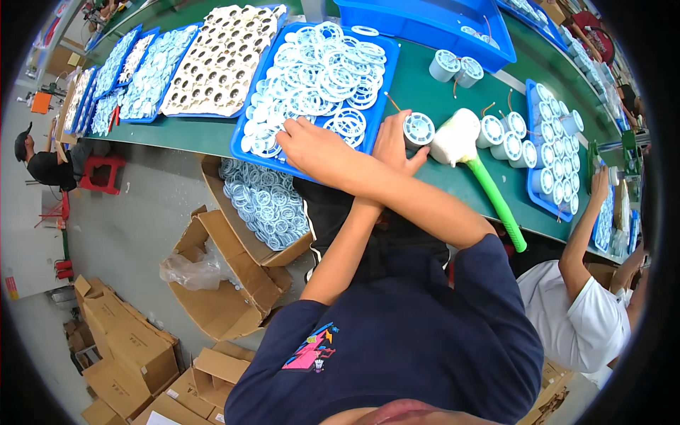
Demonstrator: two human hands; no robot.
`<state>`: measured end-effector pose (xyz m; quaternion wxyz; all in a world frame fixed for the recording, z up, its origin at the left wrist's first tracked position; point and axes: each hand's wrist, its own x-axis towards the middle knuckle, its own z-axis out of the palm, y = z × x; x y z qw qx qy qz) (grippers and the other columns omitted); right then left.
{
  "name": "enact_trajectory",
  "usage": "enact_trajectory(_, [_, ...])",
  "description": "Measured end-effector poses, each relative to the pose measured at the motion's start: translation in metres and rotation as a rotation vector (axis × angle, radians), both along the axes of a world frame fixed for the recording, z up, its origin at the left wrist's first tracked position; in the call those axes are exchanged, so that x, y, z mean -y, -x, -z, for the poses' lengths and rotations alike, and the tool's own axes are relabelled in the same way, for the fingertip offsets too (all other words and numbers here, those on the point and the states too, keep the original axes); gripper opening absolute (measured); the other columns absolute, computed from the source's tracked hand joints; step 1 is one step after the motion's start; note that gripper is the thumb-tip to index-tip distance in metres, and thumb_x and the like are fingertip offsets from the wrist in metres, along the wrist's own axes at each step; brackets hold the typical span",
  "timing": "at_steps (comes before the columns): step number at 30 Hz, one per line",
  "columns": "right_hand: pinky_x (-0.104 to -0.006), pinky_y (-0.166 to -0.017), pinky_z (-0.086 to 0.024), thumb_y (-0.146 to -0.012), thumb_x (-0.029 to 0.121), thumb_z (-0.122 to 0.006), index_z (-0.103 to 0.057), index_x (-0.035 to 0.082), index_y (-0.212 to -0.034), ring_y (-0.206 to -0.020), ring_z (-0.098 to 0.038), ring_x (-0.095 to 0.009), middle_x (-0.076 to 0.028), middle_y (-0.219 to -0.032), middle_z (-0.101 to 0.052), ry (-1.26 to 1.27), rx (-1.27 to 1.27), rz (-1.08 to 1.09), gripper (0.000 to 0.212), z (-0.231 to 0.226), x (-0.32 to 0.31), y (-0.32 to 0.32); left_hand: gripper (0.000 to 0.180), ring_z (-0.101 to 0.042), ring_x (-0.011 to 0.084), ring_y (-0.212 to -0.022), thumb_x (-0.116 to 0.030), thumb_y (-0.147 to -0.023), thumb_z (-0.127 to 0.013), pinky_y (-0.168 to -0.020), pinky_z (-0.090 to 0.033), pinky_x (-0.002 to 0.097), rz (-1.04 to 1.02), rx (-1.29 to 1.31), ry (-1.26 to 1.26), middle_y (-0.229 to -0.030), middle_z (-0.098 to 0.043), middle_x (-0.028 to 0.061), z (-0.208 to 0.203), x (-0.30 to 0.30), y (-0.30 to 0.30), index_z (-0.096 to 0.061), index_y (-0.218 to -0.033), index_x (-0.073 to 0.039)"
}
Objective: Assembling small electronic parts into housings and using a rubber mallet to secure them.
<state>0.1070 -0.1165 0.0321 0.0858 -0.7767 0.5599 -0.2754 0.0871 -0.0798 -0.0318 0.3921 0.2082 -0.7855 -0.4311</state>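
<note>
My forearms cross, the right one on top. My left hand (394, 145) is closed round a white cylindrical part (418, 130) with a light-blue slotted top, standing on the green bench. A thin brown wire sticks up beside those fingers. On the other side, my right hand (308, 144) reaches over the near part of a blue tray (241, 146) heaped with light-blue plastic rings (329, 67) and small discs (262, 106). Its fingers curl down among the pieces; what they pinch is hidden. A mallet (459, 138) with a white head and green handle lies right of the cylinder.
More cylinders (506, 146) stand at right, many in a blue tray (531, 106). A blue bin (425, 25) is behind. A moulded pulp tray (223, 60) and part trays line the left. Below are open cartons (212, 283). A co-worker (577, 304) sits at right.
</note>
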Motion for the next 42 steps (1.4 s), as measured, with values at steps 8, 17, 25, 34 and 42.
enact_trajectory(8, [-0.0347,-0.073,-0.055,-0.096,0.006,-0.066,-0.071,-0.001,-0.114,-0.083,-0.069,-0.025,-0.013,-0.096,-0.067,0.023,0.644,0.436,0.019,-0.042,-0.084,0.094,0.065,-0.056,0.0394,-0.128,-0.01,-0.086,-0.078,-0.105,-0.046,0.0436,0.131,0.079,0.044,-0.138,-0.056,0.0223,0.016,0.019,-0.012,-0.048,-0.142,0.001])
enact_trajectory(17, [-0.0427,-0.081,-0.052,-0.095,0.009,-0.066,-0.074,-0.003,-0.11,-0.089,-0.066,-0.035,-0.019,-0.098,-0.063,-0.107,0.325,0.629,0.021,-0.032,-0.111,0.133,0.066,-0.057,0.0434,-0.118,-0.007,-0.083,-0.079,-0.1,-0.048,0.0472,0.01,0.098,-0.088,-0.127,-0.057,0.0241,-0.023,-0.001,-0.011,-0.048,-0.14,0.002])
enact_trajectory(25, [-0.0431,-0.082,-0.052,-0.094,0.008,-0.065,-0.073,-0.003,-0.115,-0.092,-0.065,-0.035,-0.019,-0.105,-0.062,-0.149,0.407,0.629,0.025,-0.035,-0.116,0.132,0.063,-0.06,0.0388,-0.121,-0.011,-0.085,-0.079,-0.103,-0.047,0.0418,-0.009,0.12,-0.084,-0.129,-0.059,0.022,-0.023,-0.001,-0.012,-0.05,-0.14,0.001])
enact_trajectory(34, [-0.0432,-0.094,-0.053,-0.088,0.012,-0.074,-0.068,0.008,-0.126,-0.113,-0.062,-0.031,-0.012,-0.12,-0.061,0.122,0.006,0.336,0.039,-0.033,-0.023,0.11,0.067,-0.055,0.04,-0.131,-0.008,-0.085,-0.076,-0.109,-0.043,0.0445,0.098,0.124,-0.186,-0.14,-0.057,0.0243,-0.012,0.007,-0.016,-0.047,-0.145,0.003])
enact_trajectory(42, [-0.0447,-0.112,-0.045,-0.08,0.007,-0.077,-0.063,0.01,-0.138,-0.128,-0.054,-0.034,-0.009,-0.136,-0.064,-0.172,-0.251,0.11,0.061,-0.034,0.051,0.137,0.064,-0.056,0.0394,-0.126,-0.012,-0.085,-0.079,-0.109,-0.043,0.0442,0.023,0.075,-0.085,-0.132,-0.057,0.023,-0.02,0.0,-0.013,-0.049,-0.14,0.003])
